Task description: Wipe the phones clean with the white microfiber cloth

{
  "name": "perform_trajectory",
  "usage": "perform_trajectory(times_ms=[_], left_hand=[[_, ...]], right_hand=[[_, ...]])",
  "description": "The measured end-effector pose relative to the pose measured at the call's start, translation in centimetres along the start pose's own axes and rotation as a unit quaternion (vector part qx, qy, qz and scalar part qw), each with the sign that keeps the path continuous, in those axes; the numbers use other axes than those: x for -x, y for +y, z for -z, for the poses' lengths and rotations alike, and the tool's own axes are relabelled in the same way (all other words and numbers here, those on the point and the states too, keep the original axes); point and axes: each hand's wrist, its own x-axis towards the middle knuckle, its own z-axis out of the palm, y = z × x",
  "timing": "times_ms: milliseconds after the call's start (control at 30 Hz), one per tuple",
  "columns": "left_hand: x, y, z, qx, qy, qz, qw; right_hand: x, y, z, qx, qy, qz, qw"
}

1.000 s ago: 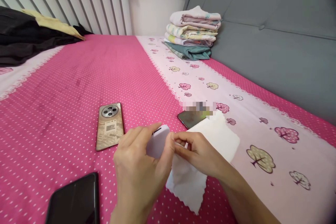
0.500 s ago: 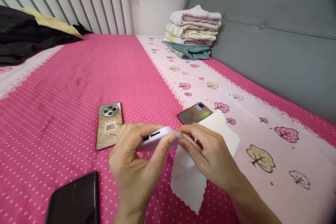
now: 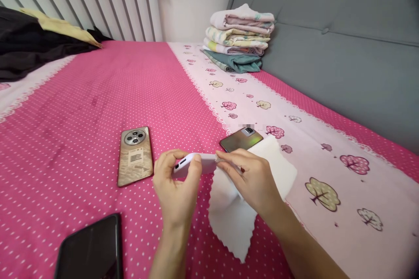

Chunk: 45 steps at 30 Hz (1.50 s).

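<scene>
My left hand (image 3: 176,183) grips a phone in a pale lilac case (image 3: 207,164) by its edges, thumb on the near side and fingers behind. The phone is tilted, with a port and slot showing at its left end. My right hand (image 3: 250,176) pinches a white cloth (image 3: 231,222) with a scalloped edge against the phone's right end. The cloth hangs below the fingers. Behind the right hand, a white sheet-like piece (image 3: 279,163) lies partly over a phone with a shiny gold-green back (image 3: 240,139).
A gold phone with a round camera ring (image 3: 135,163) lies to the left. A black phone (image 3: 90,250) is nearer me. All rest on a pink dotted bedspread (image 3: 140,83). Folded linens (image 3: 240,37) stand by the grey headboard (image 3: 340,48); dark clothing (image 3: 39,45) lies far left.
Both hands and the lilac phone have shifted slightly; the left hand has turned and moved right, and the phone shows more of its flat side. The cloth hangs wider.
</scene>
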Motion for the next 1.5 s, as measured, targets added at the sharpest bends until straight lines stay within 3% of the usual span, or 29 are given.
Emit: perform_trajectory(times_ms=[167, 367, 867, 1133, 1367, 1500], left_hand=[[-0.3, 0.0, -0.2, 0.048, 0.039, 0.061, 0.996], [-0.5, -0.6, -0.5, 0.099, 0.075, 0.072, 0.99], [-0.3, -0.6, -0.3, 0.108, 0.074, 0.085, 0.988], [-0.5, -0.2, -0.3, 0.112, 0.066, 0.103, 0.986], [-0.7, 0.4, -0.4, 0.122, 0.074, 0.149, 0.978], [-0.6, 0.7, -0.2, 0.12, 0.071, 0.148, 0.979]], right_hand=[[-0.2, 0.4, -0.1, 0.086, -0.013, -0.039, 0.995], [-0.4, 0.9, 0.1, 0.171, -0.045, -0.105, 0.979], [-1.0, 2.1, 0.3, 0.226, -0.112, -0.179, 0.951], [-1.4, 2.9, 0.1, 0.231, -0.139, -0.183, 0.945], [-1.1, 3.4, -0.8, 0.14, -0.187, -0.159, 0.959], [-1.1, 3.4, -0.5, 0.125, -0.144, -0.169, 0.967]])
